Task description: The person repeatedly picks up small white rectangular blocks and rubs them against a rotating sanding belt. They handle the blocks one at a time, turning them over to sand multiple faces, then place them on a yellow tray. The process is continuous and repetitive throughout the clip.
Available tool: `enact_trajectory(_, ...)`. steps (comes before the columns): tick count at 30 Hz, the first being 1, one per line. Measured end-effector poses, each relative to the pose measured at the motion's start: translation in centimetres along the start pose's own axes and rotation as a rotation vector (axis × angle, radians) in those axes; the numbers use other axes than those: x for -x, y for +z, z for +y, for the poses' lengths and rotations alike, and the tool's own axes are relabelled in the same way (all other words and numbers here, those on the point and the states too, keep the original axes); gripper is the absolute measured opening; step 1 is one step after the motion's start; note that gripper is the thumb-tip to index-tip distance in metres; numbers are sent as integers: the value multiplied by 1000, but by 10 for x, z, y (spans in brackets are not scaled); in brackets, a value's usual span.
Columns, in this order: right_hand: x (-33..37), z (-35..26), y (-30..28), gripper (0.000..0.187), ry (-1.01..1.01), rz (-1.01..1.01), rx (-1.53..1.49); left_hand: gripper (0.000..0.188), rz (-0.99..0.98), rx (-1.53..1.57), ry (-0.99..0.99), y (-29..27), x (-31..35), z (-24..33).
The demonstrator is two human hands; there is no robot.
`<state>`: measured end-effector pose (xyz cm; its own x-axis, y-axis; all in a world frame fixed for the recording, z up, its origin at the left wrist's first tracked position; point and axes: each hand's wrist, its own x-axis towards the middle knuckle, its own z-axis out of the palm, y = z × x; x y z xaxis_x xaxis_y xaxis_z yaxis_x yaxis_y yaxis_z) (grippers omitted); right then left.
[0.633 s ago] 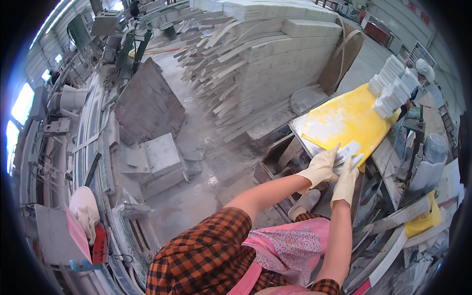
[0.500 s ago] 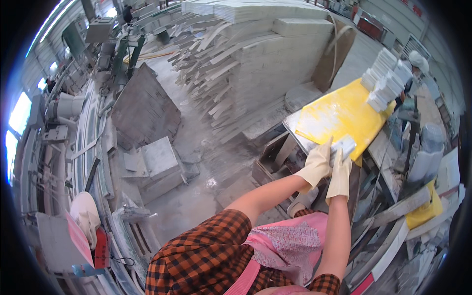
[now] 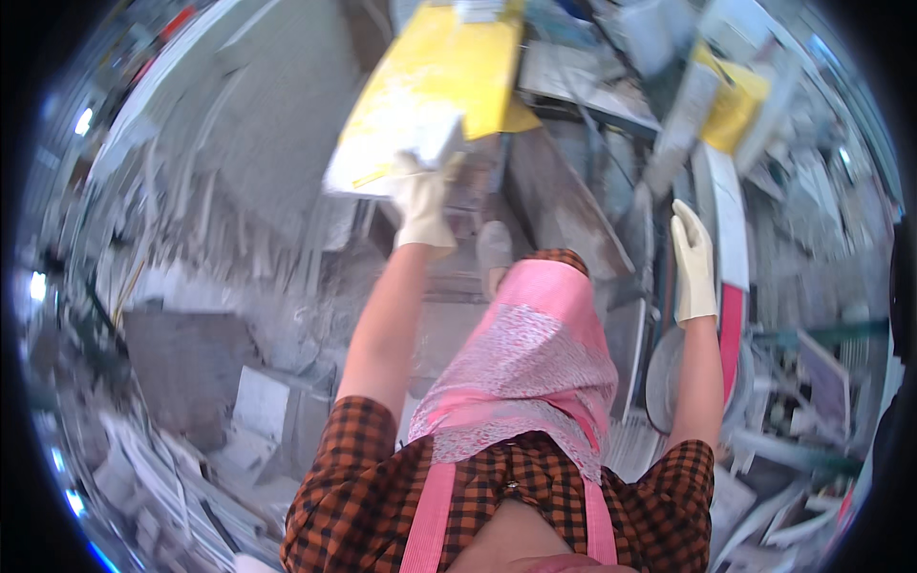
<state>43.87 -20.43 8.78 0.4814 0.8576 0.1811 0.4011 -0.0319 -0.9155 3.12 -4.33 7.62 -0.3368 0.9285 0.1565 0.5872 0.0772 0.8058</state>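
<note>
Both my hands wear cream rubber gloves. My left hand (image 3: 424,205) is at the near end of a white block (image 3: 436,132), fingers on one side and thumb on the other; motion blurs the grip. The block is over the near part of a yellow sheet (image 3: 430,72), which covers a raised work surface. Off to the right, away from the block, my right hand (image 3: 694,258) holds nothing. Its fingers are stretched out, with the thumb side toward the left.
More white pieces (image 3: 479,10) sit at the sheet's far end. Beside my right hand runs a long pale strip (image 3: 728,215) with a red end. Another yellow sheet (image 3: 735,105) hangs beyond it. Stacked slabs (image 3: 277,115) stand at the left, and a brown board (image 3: 564,201) leans near the work surface.
My right hand has left the white block and swung out to the right. My left hand stays at the block. The view has turned right, so the yellow sheet now appears farther left.
</note>
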Motion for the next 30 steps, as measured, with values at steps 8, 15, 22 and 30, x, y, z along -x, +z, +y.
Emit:
enact_trajectory(8, 77, 95, -177, 35, 74, 463, 223, 92, 25, 408, 76, 17, -5, -26)
enact_trajectory(15, 82, 72, -176, 54, -268, 184, 1013, 80, -37, 435, 81, 12, 0, -29)
enact_trajectory(22, 21, 79, -145, 72, -169, 97, 1425, 86, -35, 398, 63, 11, -2, -29)
enact_trajectory(30, 8, 92, -159, 58, -387, 151, 1473, 88, -20, 342, 137, 14, -11, -47)
